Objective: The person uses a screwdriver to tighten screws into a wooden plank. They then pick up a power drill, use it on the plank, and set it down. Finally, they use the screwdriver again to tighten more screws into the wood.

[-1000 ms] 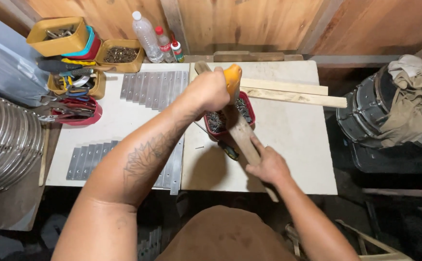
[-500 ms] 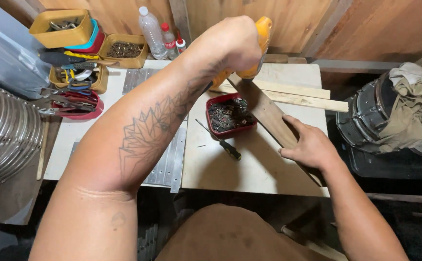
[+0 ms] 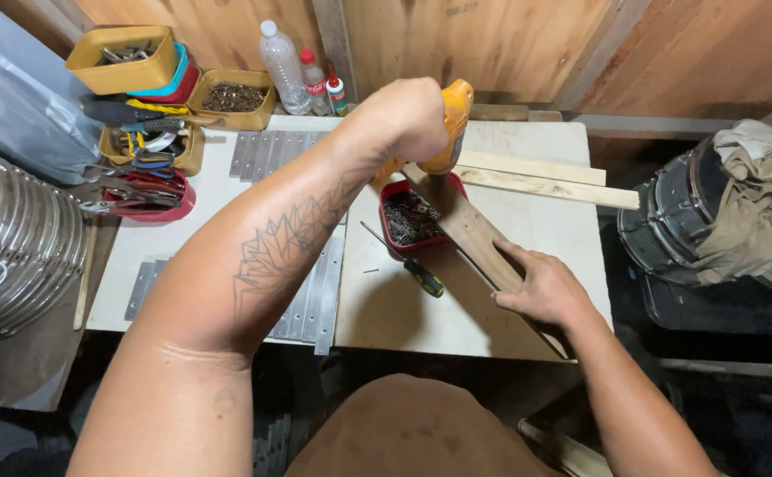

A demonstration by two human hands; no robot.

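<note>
Since half a second ago, left hand [image 3: 406,115] has lowered the orange drill [image 3: 450,128], fist closed round its grip, tip at the upper end of the wooden strip [image 3: 470,231]. Right hand [image 3: 540,287] lies flat, fingers spread, pressing that strip on the white table [image 3: 403,309] beside the red tray [image 3: 410,219] of screws

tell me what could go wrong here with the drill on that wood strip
The wood strip lies partly over the red tray of screws, so pressure from the orange drill in the left hand might tip the tray. Only the right hand pins the strip, with no clamp in view, so it could twist or slip. The screwdriver lying loose beside it could get knocked.
</note>
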